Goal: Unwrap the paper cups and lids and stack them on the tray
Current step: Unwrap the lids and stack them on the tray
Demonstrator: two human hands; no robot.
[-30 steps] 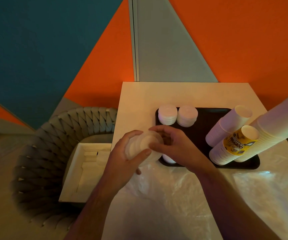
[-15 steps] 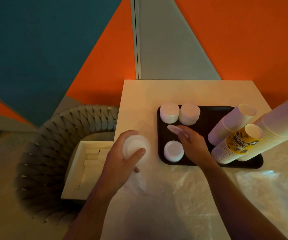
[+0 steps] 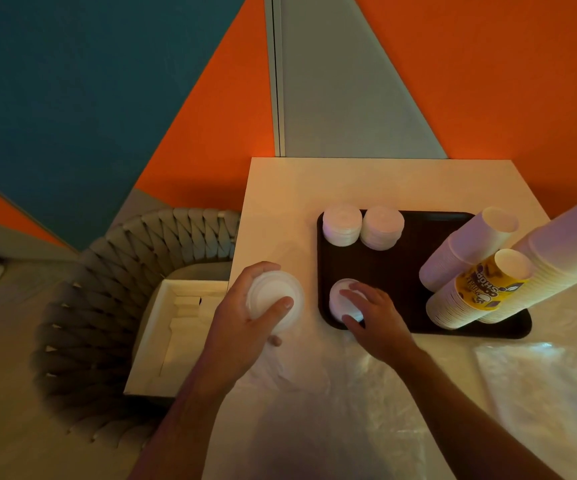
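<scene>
My right hand (image 3: 372, 315) rests on a lid stack (image 3: 340, 297) in the tray's (image 3: 398, 271) near-left corner; two lid stacks (image 3: 363, 226) stand beyond it, cup stacks (image 3: 470, 271) to its right, my left hand (image 3: 245, 317) with lids (image 3: 271, 299) to its left, off the tray

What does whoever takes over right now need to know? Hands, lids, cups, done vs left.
Left hand grips a stack of wrapped lids beside the tray.
Right hand rests on a short lid stack at the tray's near left corner.
Done: two taller lid stacks at the far left of the tray, three cup stacks on its right side.
Left: move the remaining held lids to the tray; loose plastic wrap lies on the table.
</scene>
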